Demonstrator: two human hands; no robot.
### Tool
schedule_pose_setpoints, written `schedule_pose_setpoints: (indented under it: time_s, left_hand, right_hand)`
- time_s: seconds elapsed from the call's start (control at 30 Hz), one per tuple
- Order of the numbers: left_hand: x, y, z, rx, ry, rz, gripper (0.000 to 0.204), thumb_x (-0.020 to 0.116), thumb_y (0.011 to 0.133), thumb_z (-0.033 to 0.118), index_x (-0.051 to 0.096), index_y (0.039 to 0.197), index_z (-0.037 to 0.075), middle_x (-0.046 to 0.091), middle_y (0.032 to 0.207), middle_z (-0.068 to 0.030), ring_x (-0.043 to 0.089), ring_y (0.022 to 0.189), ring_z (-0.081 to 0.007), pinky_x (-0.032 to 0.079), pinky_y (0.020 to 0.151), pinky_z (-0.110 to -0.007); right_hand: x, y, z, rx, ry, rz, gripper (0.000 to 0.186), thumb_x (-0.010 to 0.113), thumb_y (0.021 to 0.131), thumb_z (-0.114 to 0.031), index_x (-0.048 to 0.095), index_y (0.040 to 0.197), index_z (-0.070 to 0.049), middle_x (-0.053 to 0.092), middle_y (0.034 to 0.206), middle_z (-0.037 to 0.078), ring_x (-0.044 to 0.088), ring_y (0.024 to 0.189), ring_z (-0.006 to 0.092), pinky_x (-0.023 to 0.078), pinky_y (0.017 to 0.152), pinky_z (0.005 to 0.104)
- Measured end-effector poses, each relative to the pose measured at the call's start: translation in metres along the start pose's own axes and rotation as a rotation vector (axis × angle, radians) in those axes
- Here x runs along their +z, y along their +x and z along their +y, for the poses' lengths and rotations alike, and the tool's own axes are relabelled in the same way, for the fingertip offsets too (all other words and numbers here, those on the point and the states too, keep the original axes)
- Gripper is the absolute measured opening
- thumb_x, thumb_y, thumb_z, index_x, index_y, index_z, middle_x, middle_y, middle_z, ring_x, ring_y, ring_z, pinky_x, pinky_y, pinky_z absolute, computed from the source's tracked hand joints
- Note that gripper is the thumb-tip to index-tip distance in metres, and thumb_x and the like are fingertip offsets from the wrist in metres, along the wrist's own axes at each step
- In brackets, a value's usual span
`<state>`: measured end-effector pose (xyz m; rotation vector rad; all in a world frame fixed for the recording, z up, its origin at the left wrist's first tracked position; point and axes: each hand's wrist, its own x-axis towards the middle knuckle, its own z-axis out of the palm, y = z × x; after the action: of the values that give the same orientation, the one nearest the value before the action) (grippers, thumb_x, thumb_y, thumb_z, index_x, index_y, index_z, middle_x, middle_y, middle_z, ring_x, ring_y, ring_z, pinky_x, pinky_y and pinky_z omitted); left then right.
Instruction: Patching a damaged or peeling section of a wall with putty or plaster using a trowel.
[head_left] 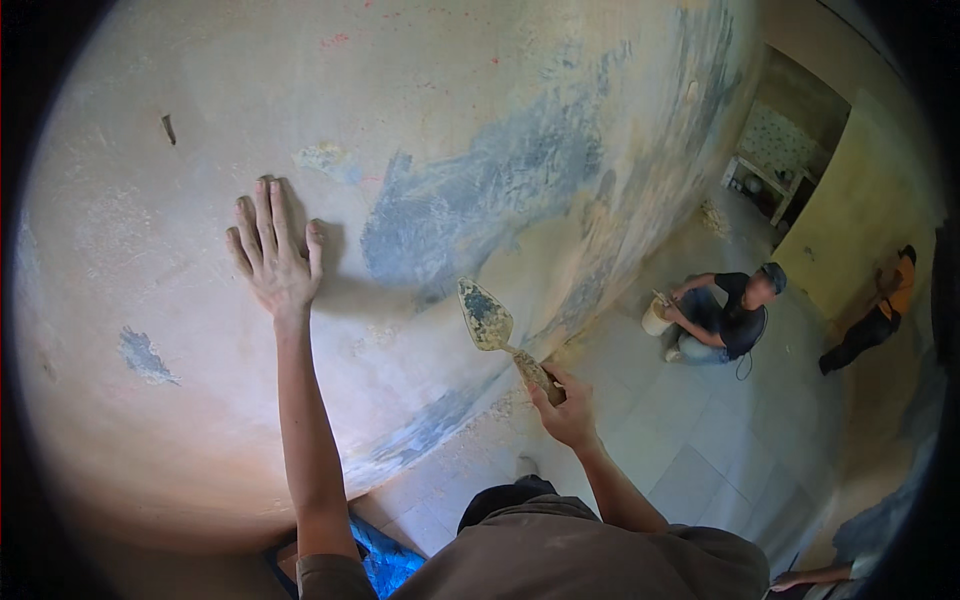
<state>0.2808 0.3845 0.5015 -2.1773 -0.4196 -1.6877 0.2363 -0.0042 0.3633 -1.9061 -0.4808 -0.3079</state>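
My left hand (277, 250) lies flat on the pale wall (180, 330), fingers stretched upward and thumb apart. In my right hand (568, 408) is a pointed trowel (487, 318), gripped round its crusted handle. Its blade points up and left, with dried plaster and a dark grey patch on it. Behind and above the blade, a broad blue-grey patch (470, 190) of rough, bare surface spreads over the wall. Whether the blade touches the wall I cannot tell. A smaller grey chipped spot (146, 356) shows below and left of my left hand.
A person in dark clothes (735, 310) squats on the tiled floor at right beside a pale bucket (656, 317). Another person in orange (890, 300) stands at the far right wall. Blue sheeting (385, 560) lies at the wall's foot. Shelves (770, 185) stand beyond a doorway.
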Motion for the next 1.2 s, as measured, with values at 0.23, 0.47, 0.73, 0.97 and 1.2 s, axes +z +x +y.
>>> schedule_pose_setpoints:
  time_s: [0.23,0.47,0.73,0.97,1.2]
  left_hand:
    - [0.001,0.002,0.000,0.021,0.018,-0.007,0.066,0.040,0.101,0.049,0.028,0.158,0.018,0.025,0.164,0.0002,0.019,0.152,-0.0250,0.010,0.123,-0.047]
    - [0.006,-0.001,0.002,-0.018,0.022,-0.001,0.063,0.042,0.098,0.047,0.035,0.156,0.021,0.031,0.162,0.0034,0.023,0.151,-0.0232,0.008,0.124,-0.045]
    - [0.014,-0.010,0.018,-0.114,0.055,0.035,0.064,0.034,0.102,0.051,0.031,0.157,0.018,0.026,0.164,-0.0030,0.015,0.153,-0.0279,0.005,0.124,-0.048]
    - [0.028,-0.017,0.041,-0.238,0.099,0.100,0.067,0.028,0.104,0.053,0.026,0.158,0.013,0.020,0.165,-0.0077,0.010,0.153,-0.0320,0.004,0.123,-0.050]
    - [0.029,-0.018,0.042,-0.216,0.150,0.136,0.068,0.027,0.104,0.053,0.026,0.158,0.011,0.022,0.165,-0.0094,0.012,0.153,-0.0325,0.006,0.123,-0.050]
  right_hand:
    - [0.008,0.020,0.027,-0.012,0.109,-0.025,0.036,0.070,0.085,-0.011,0.063,0.117,0.005,0.069,0.094,0.016,0.066,0.075,0.0200,0.053,0.072,0.0320]
    - [-0.010,0.057,0.022,0.163,0.434,-0.141,0.042,0.066,0.090,-0.008,0.057,0.129,0.006,0.068,0.102,0.017,0.065,0.091,0.0228,0.052,0.082,0.0335]
    - [0.001,0.132,0.023,-0.327,0.144,0.081,0.042,0.066,0.087,-0.004,0.059,0.128,0.006,0.069,0.104,0.023,0.069,0.088,0.0323,0.054,0.079,0.0364]
    - [0.004,0.176,0.024,-0.370,0.169,0.119,0.043,0.068,0.085,-0.004,0.061,0.126,0.008,0.068,0.086,0.020,0.068,0.073,0.0291,0.053,0.065,0.0355]
    - [-0.009,0.177,0.033,-0.384,0.127,0.056,0.045,0.068,0.084,-0.003,0.061,0.127,0.007,0.064,0.077,0.015,0.063,0.063,0.0232,0.050,0.058,0.0333]
